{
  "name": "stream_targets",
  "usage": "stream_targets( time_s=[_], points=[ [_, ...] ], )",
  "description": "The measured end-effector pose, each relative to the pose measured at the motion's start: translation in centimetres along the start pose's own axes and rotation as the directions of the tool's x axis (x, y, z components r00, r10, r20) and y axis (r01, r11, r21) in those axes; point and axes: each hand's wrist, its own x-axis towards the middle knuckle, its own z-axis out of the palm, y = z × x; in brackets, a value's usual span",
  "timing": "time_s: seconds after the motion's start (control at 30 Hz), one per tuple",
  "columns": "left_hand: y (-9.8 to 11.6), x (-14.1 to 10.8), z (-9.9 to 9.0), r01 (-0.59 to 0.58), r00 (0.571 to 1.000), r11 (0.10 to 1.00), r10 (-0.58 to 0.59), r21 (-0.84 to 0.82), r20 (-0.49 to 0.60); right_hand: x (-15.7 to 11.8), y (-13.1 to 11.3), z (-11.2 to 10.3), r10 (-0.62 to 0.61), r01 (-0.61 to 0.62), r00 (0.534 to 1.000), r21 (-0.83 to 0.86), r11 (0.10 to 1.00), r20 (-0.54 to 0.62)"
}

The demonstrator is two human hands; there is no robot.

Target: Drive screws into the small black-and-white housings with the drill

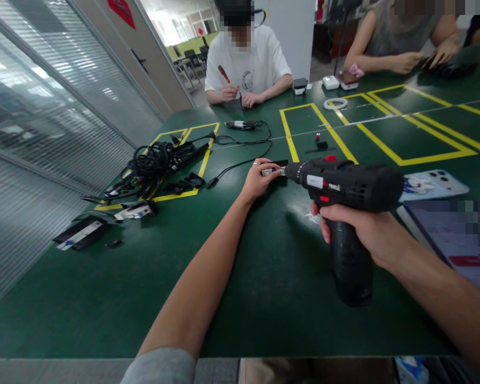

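My right hand (354, 226) grips a black cordless drill (340, 184) with red buttons by its handle. Its chuck points left, close to the fingers of my left hand (260, 178). Those fingers are closed on a small black device with a white label (270, 172), pressed against the green table (232, 298). The drill's tip meets or nearly meets this device; contact cannot be made out. My left fingers hide part of the device. A black bar-like part (280, 163) shows just behind it.
Tangled black cables (156, 162) and a black adapter (82, 233) lie left. A corded device (240, 125) lies beyond my left hand. Right are a phone case (436, 184) and a tablet (456, 234). A person in white (248, 64) holds a screwdriver (224, 73); another sits far right.
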Motion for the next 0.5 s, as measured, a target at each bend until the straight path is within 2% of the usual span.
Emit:
stream_targets(
  time_s=[0.23, 0.5],
  points=[
    [0.05, -0.07, 0.02, 0.010, 1.000, 1.000, -0.010, 0.012, -0.004, 0.33, 0.74, 0.06, 0.028, -0.027, 0.999, -0.027, 0.999, 0.034],
    [0.14, -0.05, -0.07, 0.004, 1.000, 1.000, -0.004, 0.026, -0.004, 0.69, 1.04, 0.36, -0.024, 0.026, 0.999, -0.083, 0.996, 0.027]
  ],
)
